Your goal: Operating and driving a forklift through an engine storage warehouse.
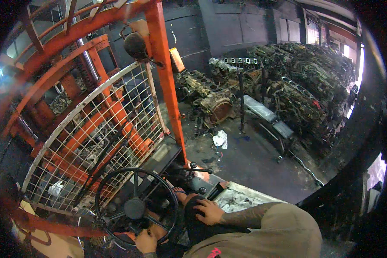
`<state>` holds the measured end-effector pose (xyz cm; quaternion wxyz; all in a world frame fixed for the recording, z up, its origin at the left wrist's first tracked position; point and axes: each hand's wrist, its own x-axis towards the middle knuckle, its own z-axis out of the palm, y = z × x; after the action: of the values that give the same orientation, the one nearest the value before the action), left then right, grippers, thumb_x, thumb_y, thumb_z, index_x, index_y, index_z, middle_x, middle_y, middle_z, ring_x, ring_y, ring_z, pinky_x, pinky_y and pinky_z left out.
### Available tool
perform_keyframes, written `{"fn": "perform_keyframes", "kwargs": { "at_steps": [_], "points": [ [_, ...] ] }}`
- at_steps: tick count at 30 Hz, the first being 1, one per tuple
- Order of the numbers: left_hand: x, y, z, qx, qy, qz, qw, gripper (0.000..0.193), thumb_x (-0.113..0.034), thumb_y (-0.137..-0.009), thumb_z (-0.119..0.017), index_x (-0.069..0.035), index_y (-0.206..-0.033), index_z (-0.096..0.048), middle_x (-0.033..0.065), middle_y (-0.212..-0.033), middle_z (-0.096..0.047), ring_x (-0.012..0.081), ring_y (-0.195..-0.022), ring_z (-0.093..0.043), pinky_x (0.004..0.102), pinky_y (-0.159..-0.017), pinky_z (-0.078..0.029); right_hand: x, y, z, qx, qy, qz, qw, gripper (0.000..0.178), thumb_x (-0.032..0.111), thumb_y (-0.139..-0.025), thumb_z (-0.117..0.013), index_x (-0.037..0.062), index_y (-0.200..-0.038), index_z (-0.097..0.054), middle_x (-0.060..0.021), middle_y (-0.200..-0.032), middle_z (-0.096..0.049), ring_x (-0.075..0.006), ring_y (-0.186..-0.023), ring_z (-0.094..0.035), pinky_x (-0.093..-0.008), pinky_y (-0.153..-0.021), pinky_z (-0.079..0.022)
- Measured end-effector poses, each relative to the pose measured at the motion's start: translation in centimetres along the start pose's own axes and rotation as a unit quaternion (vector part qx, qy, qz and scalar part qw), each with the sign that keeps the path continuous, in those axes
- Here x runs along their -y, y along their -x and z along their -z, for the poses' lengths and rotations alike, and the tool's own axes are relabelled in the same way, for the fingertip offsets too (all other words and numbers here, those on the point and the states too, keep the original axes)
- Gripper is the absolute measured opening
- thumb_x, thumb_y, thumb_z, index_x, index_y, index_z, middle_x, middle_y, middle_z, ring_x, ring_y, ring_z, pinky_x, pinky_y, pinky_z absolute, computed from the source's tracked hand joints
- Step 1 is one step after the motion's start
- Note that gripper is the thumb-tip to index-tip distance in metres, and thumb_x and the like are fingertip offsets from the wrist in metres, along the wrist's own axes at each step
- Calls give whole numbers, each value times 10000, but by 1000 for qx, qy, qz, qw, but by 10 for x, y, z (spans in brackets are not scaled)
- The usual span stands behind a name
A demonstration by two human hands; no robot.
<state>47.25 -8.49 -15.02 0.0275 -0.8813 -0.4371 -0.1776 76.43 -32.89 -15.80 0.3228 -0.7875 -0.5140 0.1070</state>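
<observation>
A black steering wheel (134,209) with a round hub stands in front of me. My left hand (146,241) is closed at the lower part of its rim; the fingers' undersides are hidden. On my dark-clothed right knee lies my right hand (209,212), fingers apart, holding nothing. Beyond that knee, a lever with a black ball knob (210,170) reaches out to the right of the wheel. Another dark knob (202,190) sits closer to the knee.
An orange post (167,81) and a white wire-mesh guard (94,133) bound the forklift's front. Past them stands an orange mast (99,64). Greasy engine blocks (213,99) and a large heap of engines (305,77) fill the right side. A white rag (220,139) lies on the floor.
</observation>
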Motion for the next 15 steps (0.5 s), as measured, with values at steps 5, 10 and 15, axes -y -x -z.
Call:
{"fn": "perform_keyframes", "kwargs": {
  "at_steps": [5,10,15],
  "points": [
    [3,-1,-5,3,-20,-14,1000,461,-529,-881,-684,-69,-853,-658,200,-758,-702,439,-727,-695,558,-677,-551,-4,1,-3,-10,9,7,1000,515,396,-968,-648,164,-1426,-607,-184,-1588,-448,-425,-1486,-385,-587,-1170,-361],
    [-1,0,-1,17,-26,4,1000,471,-533,-892,-660,-66,-841,-656,205,-782,-712,425,-742,-703,551,-683,-552,-1,2,-3,-9,11,-1,1000,522,403,-966,-649,175,-1433,-605,-172,-1593,-448,-425,-1490,-382,-585,-1177,-354],
    [-16,0,12,27,-54,25,998,235,-330,-862,-710,-106,-911,-762,152,-848,-748,358,-808,-719,485,-742,-545,-2,2,-3,-4,12,-12,1000,526,412,-967,-645,184,-1439,-603,-163,-1598,-446,-426,-1491,-380,-586,-1179,-350]
  ]
}}
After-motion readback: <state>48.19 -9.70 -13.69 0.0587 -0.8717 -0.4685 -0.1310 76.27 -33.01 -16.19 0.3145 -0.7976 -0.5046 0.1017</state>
